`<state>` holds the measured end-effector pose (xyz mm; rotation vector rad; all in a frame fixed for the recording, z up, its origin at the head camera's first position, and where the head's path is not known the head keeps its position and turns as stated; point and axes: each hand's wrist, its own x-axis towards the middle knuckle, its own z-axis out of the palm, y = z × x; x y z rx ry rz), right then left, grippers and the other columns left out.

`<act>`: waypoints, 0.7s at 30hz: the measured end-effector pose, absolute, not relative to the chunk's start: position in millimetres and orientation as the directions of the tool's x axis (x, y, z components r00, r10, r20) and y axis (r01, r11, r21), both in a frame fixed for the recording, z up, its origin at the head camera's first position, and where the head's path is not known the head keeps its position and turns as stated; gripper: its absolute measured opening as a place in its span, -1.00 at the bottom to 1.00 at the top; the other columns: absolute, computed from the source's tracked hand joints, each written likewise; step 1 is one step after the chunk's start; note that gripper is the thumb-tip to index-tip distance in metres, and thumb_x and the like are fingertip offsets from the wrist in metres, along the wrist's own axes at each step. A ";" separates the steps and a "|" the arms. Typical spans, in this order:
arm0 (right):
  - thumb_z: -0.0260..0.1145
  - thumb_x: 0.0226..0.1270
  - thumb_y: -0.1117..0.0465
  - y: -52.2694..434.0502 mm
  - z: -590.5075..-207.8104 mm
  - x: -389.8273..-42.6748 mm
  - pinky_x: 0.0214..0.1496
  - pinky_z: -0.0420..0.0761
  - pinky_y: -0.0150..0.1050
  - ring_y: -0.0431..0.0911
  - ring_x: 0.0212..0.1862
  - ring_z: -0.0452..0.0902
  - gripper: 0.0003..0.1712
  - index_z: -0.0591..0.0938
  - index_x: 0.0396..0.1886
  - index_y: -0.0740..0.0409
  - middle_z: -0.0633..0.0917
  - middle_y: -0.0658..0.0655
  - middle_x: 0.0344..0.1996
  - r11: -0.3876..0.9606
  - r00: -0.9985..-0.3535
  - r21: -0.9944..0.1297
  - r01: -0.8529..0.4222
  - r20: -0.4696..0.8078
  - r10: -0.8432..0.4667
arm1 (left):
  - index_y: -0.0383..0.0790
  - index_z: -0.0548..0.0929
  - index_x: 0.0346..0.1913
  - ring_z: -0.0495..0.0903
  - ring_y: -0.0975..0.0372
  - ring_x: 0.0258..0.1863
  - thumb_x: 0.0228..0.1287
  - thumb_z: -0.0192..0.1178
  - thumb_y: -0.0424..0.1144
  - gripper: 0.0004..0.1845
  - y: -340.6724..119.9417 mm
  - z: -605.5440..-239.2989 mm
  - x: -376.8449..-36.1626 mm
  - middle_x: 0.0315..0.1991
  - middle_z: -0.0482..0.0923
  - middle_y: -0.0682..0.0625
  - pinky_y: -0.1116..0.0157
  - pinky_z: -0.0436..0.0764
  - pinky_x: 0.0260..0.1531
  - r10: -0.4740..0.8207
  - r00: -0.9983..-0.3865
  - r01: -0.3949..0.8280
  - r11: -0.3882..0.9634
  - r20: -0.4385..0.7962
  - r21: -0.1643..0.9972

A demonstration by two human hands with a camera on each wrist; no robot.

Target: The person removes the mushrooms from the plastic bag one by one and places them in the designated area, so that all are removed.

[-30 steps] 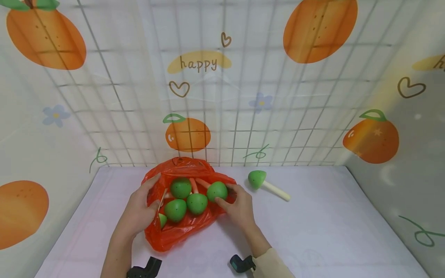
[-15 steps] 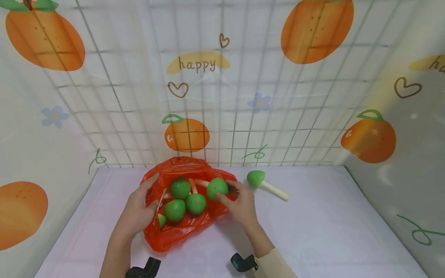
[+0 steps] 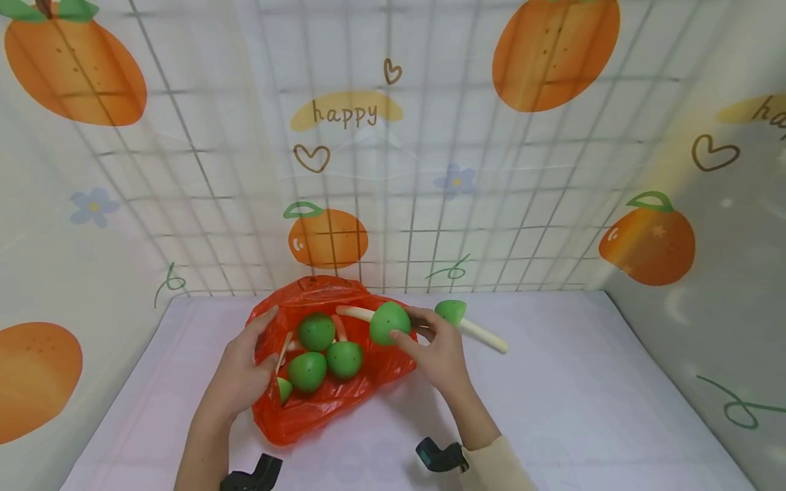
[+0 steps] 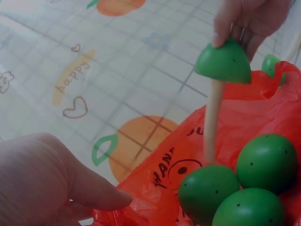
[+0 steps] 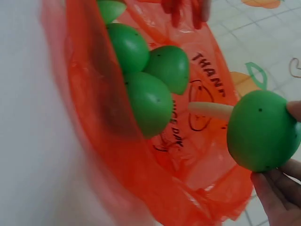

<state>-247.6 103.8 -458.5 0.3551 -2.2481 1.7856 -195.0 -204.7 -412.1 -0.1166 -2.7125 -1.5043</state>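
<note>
A red plastic bag (image 3: 307,419) lies with its mouth spread on the table. My left hand (image 3: 244,375) grips the bag's left edge, thumb inside the mouth. Several toy mushrooms (image 3: 307,372) with green, black-dotted caps lie in the bag, their stems partly hidden. At the bag's right side my right hand (image 3: 439,351) pinches another toy mushroom by its green cap (image 5: 263,132). Its cream stem (image 4: 214,122) points back over the bag, and in the left wrist view the cap is above the others.
One more green toy mushroom (image 3: 485,335) with a cream stem lies on the white table (image 3: 583,409), right of the bag and just behind my right hand. A curtain printed with oranges (image 3: 328,239) hangs behind the table over a wire grid.
My right hand has drawn the toy mushroom up and to the right, so more of its stem shows over the bag. The left hand has kept its hold on the bag.
</note>
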 end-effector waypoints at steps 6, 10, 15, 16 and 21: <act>0.53 0.30 0.34 113.7 -447.6 -245.1 0.30 0.64 -0.10 0.09 0.12 0.67 -0.51 0.68 0.21 0.34 0.73 0.22 0.11 0.164 -0.932 -0.918 -0.361 0.351 -0.089 | -0.19 0.17 0.67 0.20 -0.18 0.55 0.42 0.11 -0.56 -0.20 -204.0 -411.6 -195.2 0.59 0.22 -0.23 -0.17 0.49 0.28 0.054 -0.996 0.093 0.529 0.076 0.843; 0.51 0.32 0.35 118.7 -439.8 -242.0 0.26 0.64 -0.26 0.12 0.12 0.67 -0.52 0.67 0.21 0.37 0.72 0.26 0.12 0.132 -0.921 -0.914 -0.384 0.369 -0.124 | -0.19 0.17 0.67 0.20 -0.18 0.55 0.42 0.11 -0.56 -0.20 -203.2 -411.2 -195.3 0.59 0.22 -0.23 -0.17 0.49 0.28 0.055 -0.996 0.092 0.534 0.074 0.841; 0.48 0.37 0.33 127.9 -432.0 -238.3 0.20 0.66 -0.33 0.09 0.15 0.67 -0.53 0.66 0.24 0.36 0.72 0.25 0.13 0.108 -0.929 -0.925 -0.365 0.353 -0.116 | -0.19 0.16 0.67 0.20 -0.18 0.55 0.43 0.10 -0.55 -0.20 -203.2 -411.6 -194.7 0.59 0.22 -0.23 -0.18 0.49 0.28 0.057 -0.996 0.090 0.537 0.071 0.839; 0.48 0.37 0.34 130.4 -430.8 -237.6 0.19 0.67 -0.33 0.08 0.15 0.67 -0.53 0.65 0.24 0.36 0.71 0.25 0.13 0.105 -0.930 -0.927 -0.361 0.350 -0.110 | -0.19 0.15 0.67 0.20 -0.18 0.55 0.43 0.10 -0.55 -0.20 -203.2 -411.7 -194.4 0.59 0.22 -0.23 -0.18 0.49 0.28 0.057 -0.996 0.090 0.538 0.070 0.838; 0.46 0.37 0.38 144.0 -427.0 -236.6 0.15 0.69 -0.32 -0.01 0.10 0.69 -0.52 0.64 0.26 0.36 0.70 0.27 0.13 0.079 -0.930 -0.928 -0.365 0.358 -0.084 | -0.18 0.15 0.68 0.19 -0.18 0.56 0.43 0.09 -0.55 -0.20 -203.2 -411.5 -192.8 0.59 0.22 -0.23 -0.18 0.49 0.29 0.057 -0.996 0.087 0.534 0.067 0.841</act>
